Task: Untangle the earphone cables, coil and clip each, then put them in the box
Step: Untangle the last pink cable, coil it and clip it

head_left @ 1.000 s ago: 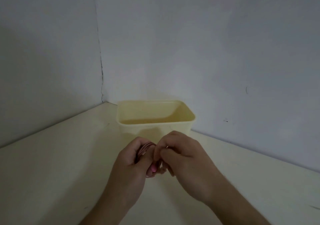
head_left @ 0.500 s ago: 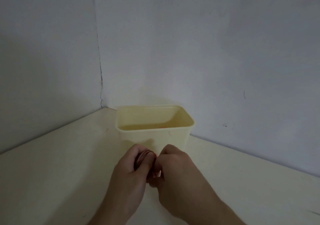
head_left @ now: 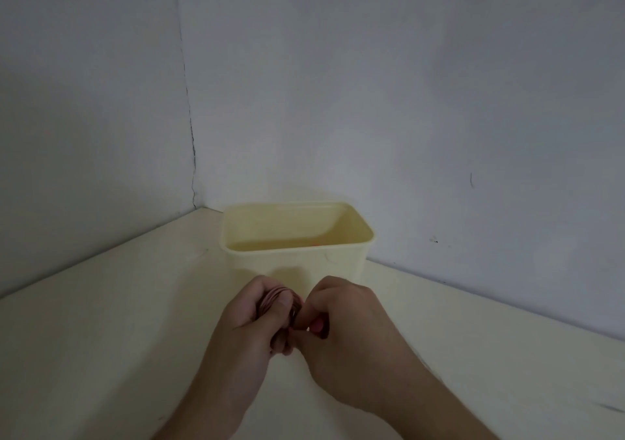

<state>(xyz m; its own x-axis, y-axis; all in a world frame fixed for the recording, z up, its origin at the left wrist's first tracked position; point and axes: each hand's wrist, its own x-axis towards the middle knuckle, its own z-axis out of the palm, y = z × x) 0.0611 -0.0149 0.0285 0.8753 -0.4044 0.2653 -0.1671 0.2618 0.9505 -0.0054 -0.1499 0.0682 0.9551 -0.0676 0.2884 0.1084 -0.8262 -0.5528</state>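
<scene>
My left hand (head_left: 252, 326) gripping the coiled pink cable (head_left: 274, 297), my right hand (head_left: 341, 324) pinching its side, just before the yellow box (head_left: 297, 253), on the table (head_left: 101, 321)

I can read no text, label, brand or number anywhere around my hands.

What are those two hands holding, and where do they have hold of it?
A coiled pinkish earphone cable. The left hand grips the coil around its loops; the right hand pinches it at its right side, where something pink shows between the fingers.
</scene>
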